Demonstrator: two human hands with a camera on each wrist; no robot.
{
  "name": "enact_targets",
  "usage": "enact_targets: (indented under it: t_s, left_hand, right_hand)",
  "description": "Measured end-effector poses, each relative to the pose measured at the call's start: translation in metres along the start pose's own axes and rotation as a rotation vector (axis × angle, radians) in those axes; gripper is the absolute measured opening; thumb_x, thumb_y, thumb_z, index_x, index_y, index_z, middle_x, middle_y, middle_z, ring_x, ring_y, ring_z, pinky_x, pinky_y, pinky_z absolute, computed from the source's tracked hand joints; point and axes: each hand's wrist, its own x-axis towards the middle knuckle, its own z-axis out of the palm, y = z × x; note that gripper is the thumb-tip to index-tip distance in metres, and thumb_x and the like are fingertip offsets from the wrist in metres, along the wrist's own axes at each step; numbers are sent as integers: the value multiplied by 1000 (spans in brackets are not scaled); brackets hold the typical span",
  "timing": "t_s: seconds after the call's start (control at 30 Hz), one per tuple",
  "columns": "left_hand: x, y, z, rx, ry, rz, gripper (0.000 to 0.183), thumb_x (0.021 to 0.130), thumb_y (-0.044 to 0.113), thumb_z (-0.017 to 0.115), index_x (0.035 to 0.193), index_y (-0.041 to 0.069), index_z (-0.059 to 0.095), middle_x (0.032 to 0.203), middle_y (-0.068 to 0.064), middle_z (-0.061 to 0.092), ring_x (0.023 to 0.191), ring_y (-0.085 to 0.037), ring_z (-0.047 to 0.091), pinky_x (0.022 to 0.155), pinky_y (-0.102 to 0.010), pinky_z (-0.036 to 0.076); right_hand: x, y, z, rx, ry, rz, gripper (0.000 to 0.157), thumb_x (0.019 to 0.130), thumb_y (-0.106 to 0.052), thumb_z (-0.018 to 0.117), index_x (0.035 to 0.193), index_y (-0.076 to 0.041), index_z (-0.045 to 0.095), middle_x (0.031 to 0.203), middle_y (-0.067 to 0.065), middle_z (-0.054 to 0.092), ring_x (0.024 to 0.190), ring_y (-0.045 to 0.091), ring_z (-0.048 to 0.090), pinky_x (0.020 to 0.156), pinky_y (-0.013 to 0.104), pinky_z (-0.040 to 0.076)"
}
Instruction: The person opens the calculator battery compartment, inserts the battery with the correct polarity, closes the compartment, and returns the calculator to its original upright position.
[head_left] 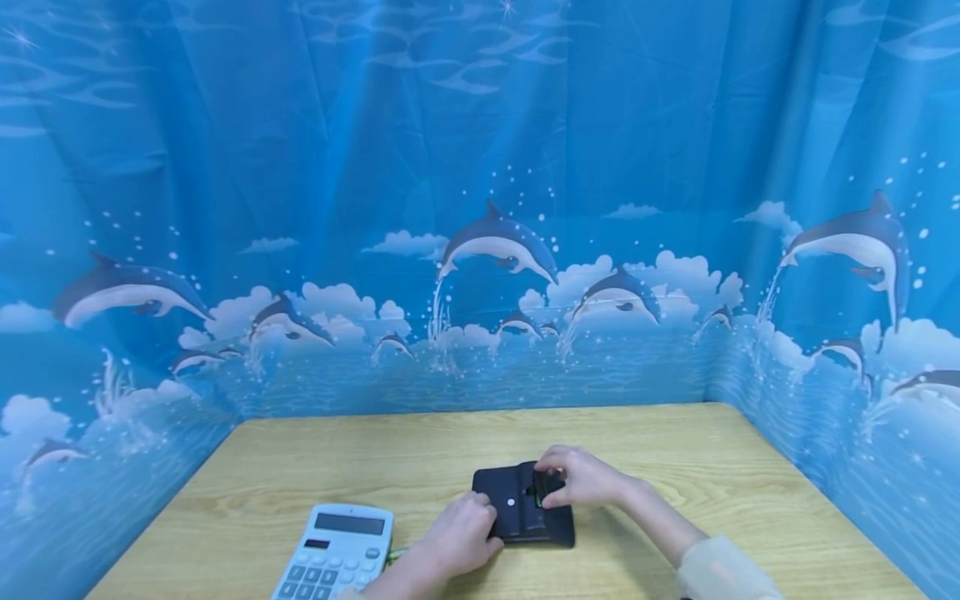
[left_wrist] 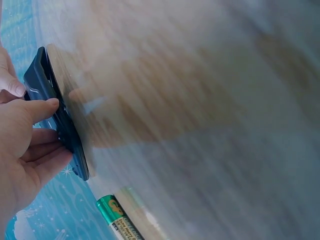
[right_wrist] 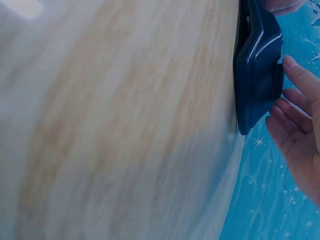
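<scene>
A flat, squarish black device [head_left: 506, 533] lies on the wooden table, with a raised band and a small white dot facing up. My left hand [head_left: 463, 533] grips its left edge; in the left wrist view the thumb lies on one side and the fingers [left_wrist: 47, 157] on the other. My right hand [head_left: 588, 479] pinches a small black cover [right_wrist: 278, 80] at the right part of the device, where a bit of green shows beside the fingertips. In the right wrist view the cover stands slightly proud of the device's surface. The fingers partly hide the opening beneath.
A white calculator [head_left: 341, 533] lies to the left of the hands. Beside it is a green GP battery [left_wrist: 119, 217], mostly covered in the head view. Blue dolphin-printed curtains [head_left: 480, 350] stand around the table's back and sides.
</scene>
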Motion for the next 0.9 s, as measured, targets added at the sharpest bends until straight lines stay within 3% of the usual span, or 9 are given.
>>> enact_targets:
  t_s: [0.33, 0.57, 0.9]
  left_hand:
    - [1, 0, 0, -7, -20, -11, 23, 73, 27, 74, 73, 6, 66, 70, 1, 52, 65, -8, 48, 60, -23, 45]
    - [2, 0, 0, -18, -37, -20, 23, 73, 27, 74, 74, 6, 66, 71, 1, 53, 66, -8, 49, 62, -23, 46]
    - [1, 0, -1, -16, -35, -18, 22, 73, 27, 74, 74, 6, 66, 71, 1, 52, 66, -8, 49, 61, -23, 46]
  right_hand:
    - [0, 4, 1, -1, 24, 0, 55, 71, -32, 78, 110, 3, 63, 95, 1, 60, 86, 15, 57, 76, 31, 49]
    - [0, 6, 4, -1, 33, 52, 59, 69, -37, 78, 110, 2, 62, 96, 0, 60, 88, 16, 57, 79, 32, 49]
    - [-1, 8, 7, 5, 64, 62, 55, 69, -40, 78, 104, 0, 64, 93, -2, 58, 86, 15, 56, 77, 31, 48]
